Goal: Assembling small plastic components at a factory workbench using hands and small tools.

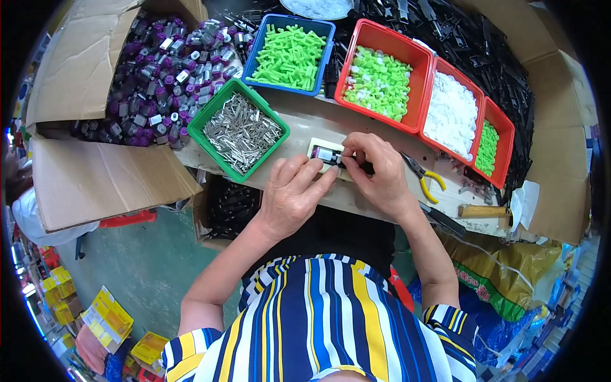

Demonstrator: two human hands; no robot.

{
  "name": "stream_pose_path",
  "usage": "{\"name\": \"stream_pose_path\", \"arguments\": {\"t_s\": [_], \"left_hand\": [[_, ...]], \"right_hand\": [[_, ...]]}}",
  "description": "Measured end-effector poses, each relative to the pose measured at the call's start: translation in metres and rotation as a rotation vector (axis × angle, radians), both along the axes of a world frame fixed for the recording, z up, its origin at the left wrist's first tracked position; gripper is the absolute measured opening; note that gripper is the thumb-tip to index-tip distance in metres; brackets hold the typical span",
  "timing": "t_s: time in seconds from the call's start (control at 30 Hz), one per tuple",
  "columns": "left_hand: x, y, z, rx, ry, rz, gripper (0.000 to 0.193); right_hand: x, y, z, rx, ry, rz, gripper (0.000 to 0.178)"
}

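Observation:
A small black casing (316, 150) lies in a cream-coloured block (316, 142) at the bench's near edge. Inside the casing sits a silver motor (326, 155) with a purple end. My left hand (289, 194) is curled at the near left of the block, thumb and forefinger against the casing's near side. From the right, my right hand (380, 175) bends over the casing's other end, thumb and forefinger pinched. Whatever they pinch is hidden behind the fingers. A green bin of metal pins (280, 141) stands just beyond my left hand.
Left is a carton (70, 172) of purple-ended motors (162, 83). A blue bin (256, 77) holds green parts; red bins (415, 127) hold green and white pieces. Yellow-handled pliers (428, 184), a black-handled tool (443, 219) and a wooden handle (484, 211) lie right. Black parts (445, 38) pile up behind.

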State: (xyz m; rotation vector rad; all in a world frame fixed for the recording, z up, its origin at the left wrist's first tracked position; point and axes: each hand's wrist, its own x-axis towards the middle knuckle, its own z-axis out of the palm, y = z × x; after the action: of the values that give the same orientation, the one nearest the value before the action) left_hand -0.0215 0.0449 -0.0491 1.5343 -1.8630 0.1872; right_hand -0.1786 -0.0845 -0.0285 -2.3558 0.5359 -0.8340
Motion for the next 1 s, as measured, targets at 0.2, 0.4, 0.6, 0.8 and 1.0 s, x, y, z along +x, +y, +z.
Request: {"name": "stream_pose_path", "arguments": {"t_s": [0.2,0.4,0.6,0.8,1.0], "left_hand": [[0.0,-0.002,-0.004,0.042,-0.073,0.022,0.039],[0.0,-0.003,-0.004,0.037,-0.146,0.03,0.032],[-0.001,-0.008,-0.002,0.072,-0.081,-0.002,0.03],[-0.002,-0.011,-0.003,0.044,-0.123,-0.019,0.034],[0.001,-0.002,0.008,0.112,-0.015,-0.024,0.041]], "right_hand": [[0.001,-0.001,0.0,0.069,-0.004,0.025,0.033],[0.001,-0.001,0.002,0.033,0.016,0.037,0.033],[0.002,-0.003,0.004,0.041,0.057,0.046,0.033],[-0.004,-0.004,0.01,0.051,0.108,0.02,0.033],[-0.036,-0.033,0.04,-0.034,0.046,-0.185,0.021]]}}
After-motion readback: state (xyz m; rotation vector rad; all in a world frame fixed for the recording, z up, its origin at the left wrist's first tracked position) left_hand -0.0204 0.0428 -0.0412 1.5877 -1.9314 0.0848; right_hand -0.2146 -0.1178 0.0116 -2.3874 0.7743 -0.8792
